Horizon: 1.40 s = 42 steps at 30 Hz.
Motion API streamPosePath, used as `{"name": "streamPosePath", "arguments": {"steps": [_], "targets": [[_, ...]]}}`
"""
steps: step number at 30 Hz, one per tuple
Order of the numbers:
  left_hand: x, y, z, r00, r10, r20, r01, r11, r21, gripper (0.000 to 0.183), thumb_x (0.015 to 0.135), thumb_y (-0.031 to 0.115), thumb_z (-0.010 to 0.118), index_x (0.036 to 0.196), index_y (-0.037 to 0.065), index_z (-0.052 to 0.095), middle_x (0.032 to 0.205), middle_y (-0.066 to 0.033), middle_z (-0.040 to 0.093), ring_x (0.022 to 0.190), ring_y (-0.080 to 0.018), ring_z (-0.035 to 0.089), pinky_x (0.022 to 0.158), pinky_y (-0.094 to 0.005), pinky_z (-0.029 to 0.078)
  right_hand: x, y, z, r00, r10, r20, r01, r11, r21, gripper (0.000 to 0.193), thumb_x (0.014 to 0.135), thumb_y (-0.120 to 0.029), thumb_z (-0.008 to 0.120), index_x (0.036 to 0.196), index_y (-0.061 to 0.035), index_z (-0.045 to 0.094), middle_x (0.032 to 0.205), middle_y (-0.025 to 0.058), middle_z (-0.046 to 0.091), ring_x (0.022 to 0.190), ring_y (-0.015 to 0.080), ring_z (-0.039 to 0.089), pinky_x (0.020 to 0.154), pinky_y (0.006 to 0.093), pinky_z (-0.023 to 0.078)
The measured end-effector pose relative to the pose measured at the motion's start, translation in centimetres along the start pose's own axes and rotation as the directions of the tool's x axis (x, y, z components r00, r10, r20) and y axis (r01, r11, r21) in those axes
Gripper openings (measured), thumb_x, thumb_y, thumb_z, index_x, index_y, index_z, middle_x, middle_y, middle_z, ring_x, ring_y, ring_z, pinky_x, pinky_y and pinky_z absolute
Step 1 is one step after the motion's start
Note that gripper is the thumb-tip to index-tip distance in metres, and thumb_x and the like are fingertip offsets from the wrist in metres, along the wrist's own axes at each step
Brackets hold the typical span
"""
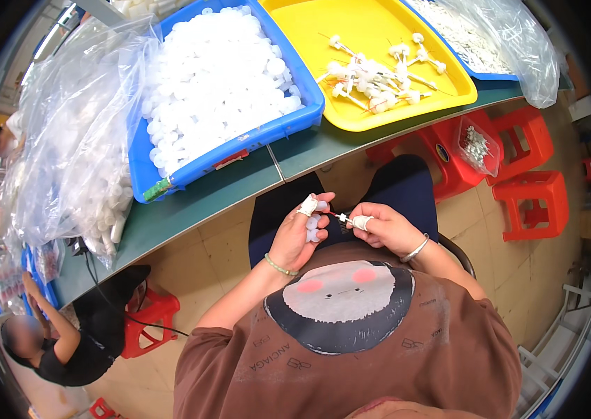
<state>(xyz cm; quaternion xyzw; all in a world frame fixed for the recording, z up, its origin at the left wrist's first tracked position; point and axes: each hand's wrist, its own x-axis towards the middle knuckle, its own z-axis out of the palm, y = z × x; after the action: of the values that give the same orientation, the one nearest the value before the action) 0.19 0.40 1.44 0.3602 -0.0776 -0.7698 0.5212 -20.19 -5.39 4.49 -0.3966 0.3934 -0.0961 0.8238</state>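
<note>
My left hand [294,241] is closed around several white plastic caps [313,229], with white tape wrapped on its thumb. Between thumb and fingers it pinches one cap near a thin red wire. Facing it, my right hand [392,230], also wearing a white finger wrap, grips a small wired part [341,217] with a white collar. The red wire runs from this part toward the left hand's cap; whether it passes through the cap is too small to tell. Both hands are above my lap, short of the table's edge.
On the green table [239,194] stand a blue tray [222,159] heaped with white caps, a yellow tray [351,120] of wired pieces and clear bags [65,140]. Red stools [533,206] are at right, one bearing a clear tub [478,146]. Another person [75,349] sits at left.
</note>
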Motion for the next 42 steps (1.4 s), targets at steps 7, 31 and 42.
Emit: {"name": "streamPosePath", "arguments": {"steps": [7, 31, 42], "targets": [[-0.1, 0.0, 0.1, 0.999, 0.037, -0.028, -0.037, 0.999, 0.003, 0.037, 0.095, 0.028, 0.052, 0.12, 0.001, 0.053, 0.09, -0.0003, 0.052, 0.071, -0.0075, 0.044, 0.055, -0.0195, 0.037, -0.1, 0.0, 0.3, 0.99, -0.122, -0.067, 0.116, 0.989, -0.091, 0.012, 0.09, -0.014, 0.05, 0.093, -0.0043, 0.055, 0.07, -0.0023, 0.05, 0.056, 0.0026, 0.039, 0.048, 0.0183, 0.031], [0.6, -0.4, -0.5, 0.995, 0.054, -0.083, -0.057, 0.998, -0.029, 0.04, 0.094, 0.021, 0.055, 0.128, 0.003, 0.043, 0.106, -0.0032, 0.054, 0.067, -0.0059, 0.041, 0.053, -0.0182, 0.036, 0.3, 0.3, 1.7, 0.752, -0.657, -0.048, 0.392, 0.506, -0.768, 0.012, 0.08, -0.002, 0.055, 0.09, 0.0003, 0.05, 0.067, 0.0169, 0.055, 0.063, 0.0329, 0.058, 0.057, 0.0368, 0.045], [1.0, -0.9, -1.1, 0.999, -0.023, -0.038, 0.015, 0.977, -0.214, 0.043, 0.094, 0.031, 0.054, 0.128, 0.006, 0.044, 0.099, -0.0015, 0.056, 0.067, -0.007, 0.043, 0.055, -0.0189, 0.038, 1.0, 1.1, 1.2, 0.778, -0.623, -0.083, 0.408, 0.601, -0.687, 0.013, 0.08, -0.003, 0.054, 0.092, 0.0014, 0.051, 0.068, 0.0161, 0.056, 0.062, 0.0303, 0.058, 0.058, 0.0348, 0.044]]}}
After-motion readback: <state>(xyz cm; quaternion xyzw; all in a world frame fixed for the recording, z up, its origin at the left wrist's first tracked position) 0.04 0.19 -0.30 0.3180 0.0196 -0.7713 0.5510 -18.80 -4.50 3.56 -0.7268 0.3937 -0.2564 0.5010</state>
